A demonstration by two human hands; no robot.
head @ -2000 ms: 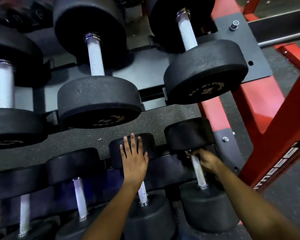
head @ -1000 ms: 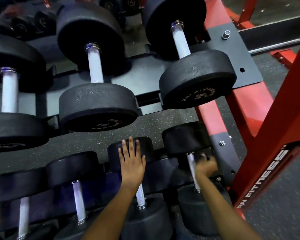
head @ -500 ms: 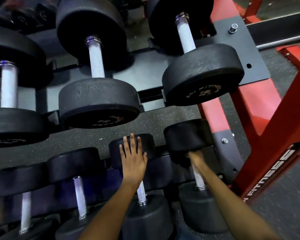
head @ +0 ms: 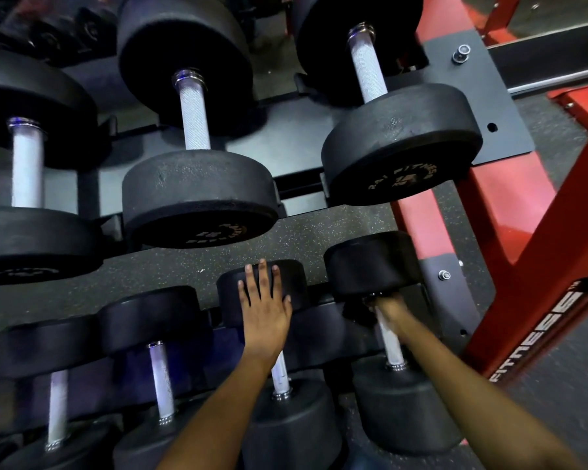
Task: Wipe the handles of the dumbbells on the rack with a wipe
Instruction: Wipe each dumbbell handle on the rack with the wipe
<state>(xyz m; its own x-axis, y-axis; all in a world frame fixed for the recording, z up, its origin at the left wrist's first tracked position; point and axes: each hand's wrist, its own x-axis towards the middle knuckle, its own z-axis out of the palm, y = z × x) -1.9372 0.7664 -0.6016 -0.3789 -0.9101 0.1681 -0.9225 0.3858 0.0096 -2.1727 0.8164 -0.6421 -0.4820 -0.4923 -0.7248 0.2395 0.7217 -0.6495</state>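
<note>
The lower rack tier holds several small black dumbbells with silver handles. My right hand (head: 389, 308) curls around the far end of the rightmost dumbbell's handle (head: 391, 347), right under its far head (head: 367, 262); the near head (head: 401, 408) sits below my forearm. No wipe shows; anything in my palm is hidden. My left hand (head: 263, 310) lies flat, fingers straight and spread, on the far head (head: 296, 278) of the neighbouring dumbbell, above its handle (head: 280, 376).
Three larger dumbbells rest on the upper tier, the right one (head: 401, 147) directly above my right hand. A red frame post (head: 537, 266) marked FITNESS stands close on the right. More small dumbbells (head: 162, 378) line the lower tier to the left. Speckled black floor lies beneath.
My right hand has slid along the rightmost handle, ending at its far end under the head. My left hand has stayed flat on the same dumbbell head.
</note>
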